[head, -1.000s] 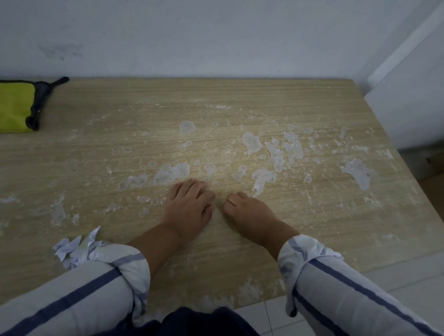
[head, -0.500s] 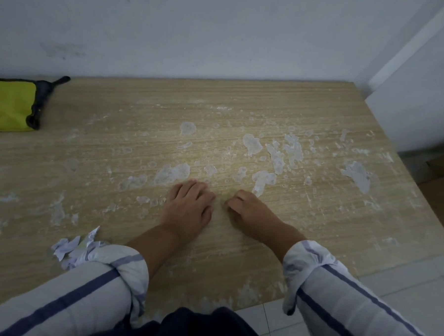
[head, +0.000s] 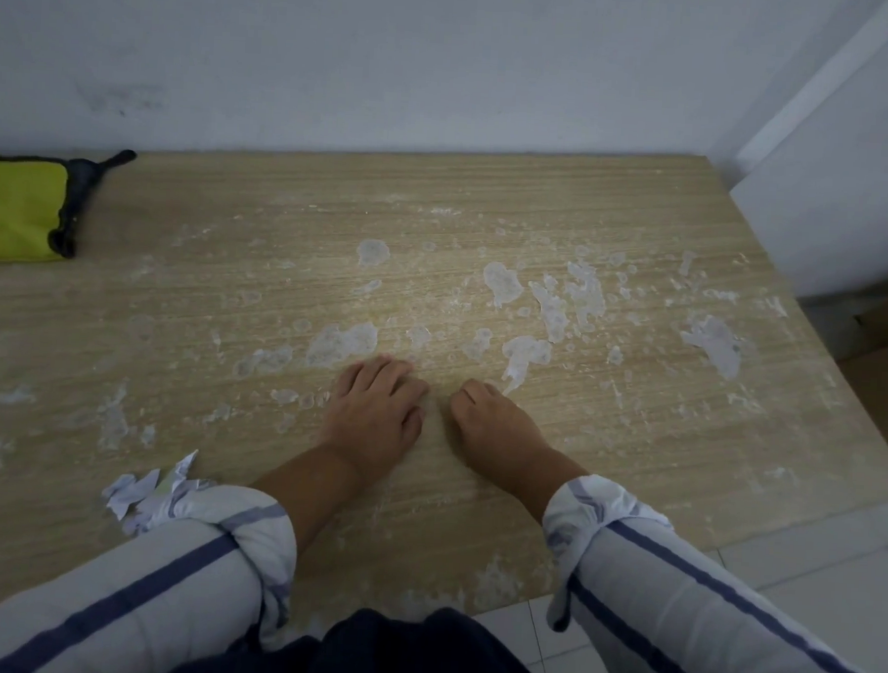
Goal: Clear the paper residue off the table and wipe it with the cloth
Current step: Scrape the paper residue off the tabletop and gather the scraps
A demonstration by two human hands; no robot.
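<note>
The wooden table (head: 217,298) is speckled with stuck white paper residue, with bigger patches such as one at the centre (head: 341,342) and one at the far right (head: 714,342). My left hand (head: 376,410) rests flat on the table just below the centre patch. Beside it, my right hand (head: 494,424) has its fingers curled, their tips down against the lower tail of another residue patch (head: 526,352); I see nothing held in it. A folded yellow cloth (head: 16,211) with a dark edge lies at the back left, apart from both hands.
Crumpled paper scraps (head: 140,495) lie by my left sleeve near the front edge. A white wall (head: 446,63) runs behind the table. At the right are a white panel (head: 829,202), a cardboard box (head: 886,390) and tiled floor (head: 780,549).
My right hand has crept slightly forward to the tail of the residue patch. My left hand has stayed in place.
</note>
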